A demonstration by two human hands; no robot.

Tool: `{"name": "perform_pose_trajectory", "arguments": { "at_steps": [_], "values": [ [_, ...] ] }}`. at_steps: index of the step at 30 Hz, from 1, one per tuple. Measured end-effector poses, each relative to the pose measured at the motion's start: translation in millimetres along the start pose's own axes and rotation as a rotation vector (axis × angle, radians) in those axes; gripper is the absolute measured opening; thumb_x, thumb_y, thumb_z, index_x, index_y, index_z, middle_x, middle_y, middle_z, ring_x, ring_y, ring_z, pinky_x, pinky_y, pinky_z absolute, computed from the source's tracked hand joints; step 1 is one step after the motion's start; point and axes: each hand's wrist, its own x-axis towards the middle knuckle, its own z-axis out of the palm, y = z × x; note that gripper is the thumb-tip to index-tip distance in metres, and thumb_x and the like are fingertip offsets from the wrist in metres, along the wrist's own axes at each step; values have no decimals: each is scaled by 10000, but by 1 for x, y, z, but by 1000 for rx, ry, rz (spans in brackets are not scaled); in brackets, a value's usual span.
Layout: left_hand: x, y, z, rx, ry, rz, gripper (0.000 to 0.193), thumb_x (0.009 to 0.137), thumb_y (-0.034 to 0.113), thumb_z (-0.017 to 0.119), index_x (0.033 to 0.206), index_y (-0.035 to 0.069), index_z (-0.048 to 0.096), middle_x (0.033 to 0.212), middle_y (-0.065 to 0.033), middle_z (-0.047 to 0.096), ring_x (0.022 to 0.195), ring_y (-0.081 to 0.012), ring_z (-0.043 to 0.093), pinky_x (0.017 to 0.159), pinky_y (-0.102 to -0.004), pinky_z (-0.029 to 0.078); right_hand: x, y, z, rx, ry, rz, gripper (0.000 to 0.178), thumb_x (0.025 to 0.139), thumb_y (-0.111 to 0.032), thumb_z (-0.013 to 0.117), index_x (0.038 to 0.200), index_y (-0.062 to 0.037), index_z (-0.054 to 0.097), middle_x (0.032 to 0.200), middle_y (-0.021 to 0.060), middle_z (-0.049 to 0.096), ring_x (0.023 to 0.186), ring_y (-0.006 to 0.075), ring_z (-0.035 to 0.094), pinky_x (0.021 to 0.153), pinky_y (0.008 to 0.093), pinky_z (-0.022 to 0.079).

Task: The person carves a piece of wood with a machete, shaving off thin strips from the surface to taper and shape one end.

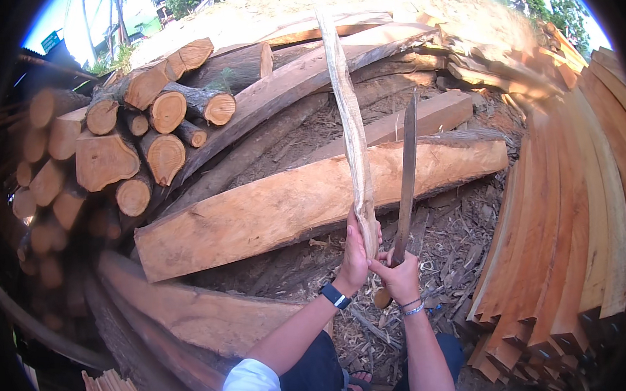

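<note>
1 pale wooden pole (352, 130), long and slender, is gripped at its lower end by the left hand (355, 253) at 5 o'clock from centre, its top cut off by the view's edge at 12 o'clock. 1 machete (407, 169), blade pointed between 12 and 1 o'clock, is held by the closed right hand (402, 274) just beside. Beyond: 1 long timber (271, 212) laid crosswise, logs (106, 160) stacked at 10 o'clock, planks (562, 218) piled at 3 to 4 o'clock.
</note>
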Motion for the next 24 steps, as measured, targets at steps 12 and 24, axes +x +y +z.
{"name": "perform_pose_trajectory", "arguments": {
  "at_steps": [12,24],
  "values": [
    [16,54,-6,-92,0,136,745,974,631,248,1497,101,219,1308,-155,504,1145,-241,527,1029,-391,372,0,-15,-6,184,8,108,461,748,-117,836,641,-90,389,843,118,686,483,62,532,402,231,417],
    [14,84,-62,-229,263,62,689,994,575,328,1325,-26,386,1276,-216,519,1192,-326,531,1044,-439,385,0,-8,-3,257,-106,180,429,734,-82,839,674,-106,415,784,75,646,475,70,530,390,218,422]
  ]
}}
